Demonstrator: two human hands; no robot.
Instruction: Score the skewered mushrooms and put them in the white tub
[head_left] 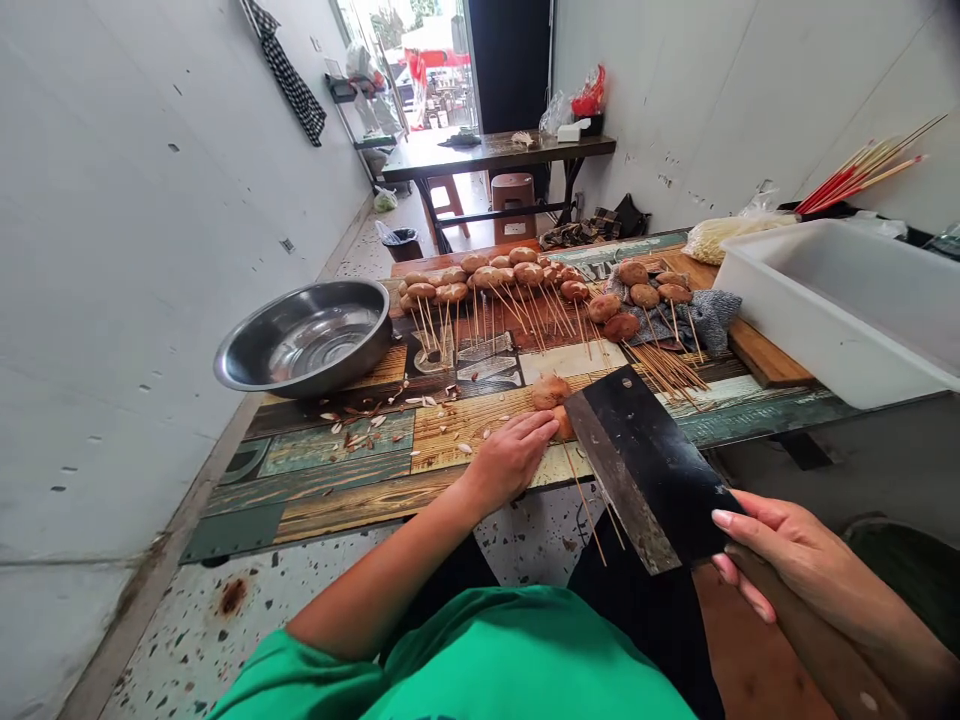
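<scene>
My right hand (pixel 780 555) is wrapped round the handle of a dark cleaver (pixel 652 465), whose wide blade slants up to the left over the table's near edge. The blade's far corner is close to a brown mushroom (pixel 564 424), and my left hand (pixel 514 455) presses its closed fingers on that mushroom. Just beyond it lies another mushroom (pixel 551 390). Two thin wooden skewers (pixel 583 505) stick out below them past the table edge; the blade partly covers one. Farther back, several skewered mushrooms (pixel 491 277) lie in a row, sticks towards me.
A steel basin (pixel 304 335) stands at the left, with mushroom scraps (pixel 367 430) near it. To the right are loose skewers (pixel 664 375), more skewered mushrooms on a grey cloth (pixel 716 315), a wooden board (pixel 769 355) and a white plastic tub (pixel 840 320). Another table (pixel 487 152) stands behind.
</scene>
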